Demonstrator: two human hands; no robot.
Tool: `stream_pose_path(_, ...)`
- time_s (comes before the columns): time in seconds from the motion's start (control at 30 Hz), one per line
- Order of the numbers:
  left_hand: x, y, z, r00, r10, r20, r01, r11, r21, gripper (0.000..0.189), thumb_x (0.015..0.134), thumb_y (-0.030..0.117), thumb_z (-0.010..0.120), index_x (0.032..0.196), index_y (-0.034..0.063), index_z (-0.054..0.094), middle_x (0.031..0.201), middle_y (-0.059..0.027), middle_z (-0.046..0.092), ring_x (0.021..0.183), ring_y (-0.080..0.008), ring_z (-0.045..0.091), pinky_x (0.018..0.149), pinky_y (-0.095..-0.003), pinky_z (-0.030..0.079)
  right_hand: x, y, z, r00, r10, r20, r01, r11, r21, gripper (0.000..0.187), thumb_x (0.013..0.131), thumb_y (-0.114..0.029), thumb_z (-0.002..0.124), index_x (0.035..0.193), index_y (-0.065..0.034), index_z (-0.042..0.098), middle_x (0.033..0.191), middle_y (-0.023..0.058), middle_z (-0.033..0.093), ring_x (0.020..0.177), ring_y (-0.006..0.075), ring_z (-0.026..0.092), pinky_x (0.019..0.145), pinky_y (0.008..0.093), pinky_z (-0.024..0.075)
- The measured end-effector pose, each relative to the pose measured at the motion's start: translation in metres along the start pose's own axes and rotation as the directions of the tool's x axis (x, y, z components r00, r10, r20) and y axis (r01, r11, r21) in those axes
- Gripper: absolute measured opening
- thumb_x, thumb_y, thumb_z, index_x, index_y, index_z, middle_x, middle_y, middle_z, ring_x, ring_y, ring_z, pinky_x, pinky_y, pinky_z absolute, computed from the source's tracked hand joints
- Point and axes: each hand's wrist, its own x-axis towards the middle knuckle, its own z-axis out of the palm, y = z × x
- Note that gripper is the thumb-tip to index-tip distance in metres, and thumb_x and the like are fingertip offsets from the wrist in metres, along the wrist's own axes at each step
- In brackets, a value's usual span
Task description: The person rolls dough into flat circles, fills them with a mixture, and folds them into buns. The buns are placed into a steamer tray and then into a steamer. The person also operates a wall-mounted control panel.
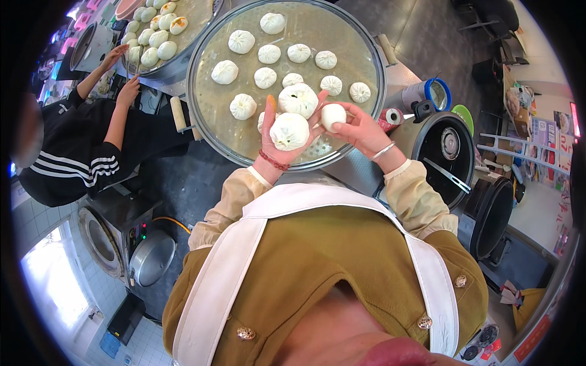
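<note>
My left hand, palm up, carries two pleated white buns. The nearer bun rests on the palm, and the farther bun sits toward the fingers; bits of green filling show at their tops. Between the fingers and thumb of my right hand is a smaller, smooth white bun, close beside my left fingertips. Both hands are over the near part of a large round steamer tray. Several pleated buns lie spaced out on its mesh, one of them partly hidden behind my left hand.
A co-worker's hands hold tongs at another steamer tray of buns on the left. Wooden handles stick out from my tray. An open dark pot with metal tongs and a blue-rimmed container stand right.
</note>
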Motion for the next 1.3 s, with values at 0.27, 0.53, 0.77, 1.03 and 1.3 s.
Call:
stream_pose_path(0.27, 0.005, 0.014, 0.002, 0.994, -0.091, 0.060, 0.090, 0.996, 0.008, 0.077, 0.085, 0.060, 0.050, 0.140, 0.0095, 0.033, 0.145, -0.0200, 0.028, 0.124, -0.0337, 0.040, 0.099, -0.0464, 0.039, 0.071, -0.036, -0.099, 0.894, -0.410, -0.181, 0.144, 0.645, -0.750, 0.049, 0.081, -0.018, 0.070, 0.124, -0.0055, 0.050, 0.110, 0.0099, 0.059, 0.098, 0.0198, 0.060, 0.083, 0.0307, 0.0502)
stream_pose_path(0.53, 0.007, 0.025, -0.006, 0.981, -0.188, -0.049, 0.191, 0.980, 0.060, 0.073, 0.088, 0.065, 0.040, 0.133, 0.0083, 0.042, 0.129, -0.0216, 0.048, 0.086, -0.0298, 0.059, 0.073, -0.0429, 0.051, 0.122, -0.036, -0.095, 0.759, -0.643, 0.103, -0.101, -0.273, -0.957, 0.053, 0.084, -0.042, 0.063, 0.125, -0.0105, 0.053, 0.115, 0.0154, 0.057, 0.099, 0.0257, 0.057, 0.085, 0.0374, 0.0461)
stream_pose_path(0.77, 0.023, 0.024, -0.003, 0.922, -0.151, -0.357, 0.257, 0.928, 0.269, 0.070, 0.089, 0.064, 0.040, 0.134, 0.0109, 0.043, 0.124, -0.0159, 0.052, 0.086, -0.0281, 0.059, 0.074, -0.0406, 0.051, 0.070, -0.041, -0.003, 0.956, -0.053, 0.290, 0.236, 0.727, -0.645, 0.050, 0.088, -0.031, 0.062, 0.131, -0.0087, 0.048, 0.118, 0.0082, 0.057, 0.108, 0.0166, 0.055, 0.089, 0.0307, 0.0466)
stream_pose_path(1.03, 0.020, 0.030, 0.004, 0.966, -0.250, -0.068, 0.255, 0.964, 0.077, 0.067, 0.094, 0.057, 0.035, 0.142, 0.0103, 0.031, 0.126, -0.0195, 0.050, 0.087, -0.0270, 0.061, 0.077, -0.0389, 0.050, 0.112, -0.077, -0.042, 0.998, -0.035, 0.057, 0.047, 0.977, -0.210, 0.051, 0.083, -0.021, 0.069, 0.126, -0.0040, 0.047, 0.115, 0.0081, 0.058, 0.107, 0.0185, 0.057, 0.085, 0.0294, 0.0510)
stream_pose_path(1.3, -0.001, 0.040, -0.012, 0.993, -0.122, 0.005, 0.122, 0.992, 0.025, 0.055, 0.097, 0.044, 0.040, 0.136, 0.0059, 0.040, 0.096, -0.0134, 0.060, 0.086, -0.0261, 0.060, 0.077, -0.0378, 0.050, 0.276, -0.082, -0.060, 0.807, -0.575, 0.135, 0.054, -0.156, -0.986, 0.055, 0.073, -0.030, 0.073, 0.122, -0.0179, 0.053, 0.115, 0.0150, 0.051, 0.099, 0.0320, 0.054, 0.086, 0.0401, 0.0467)
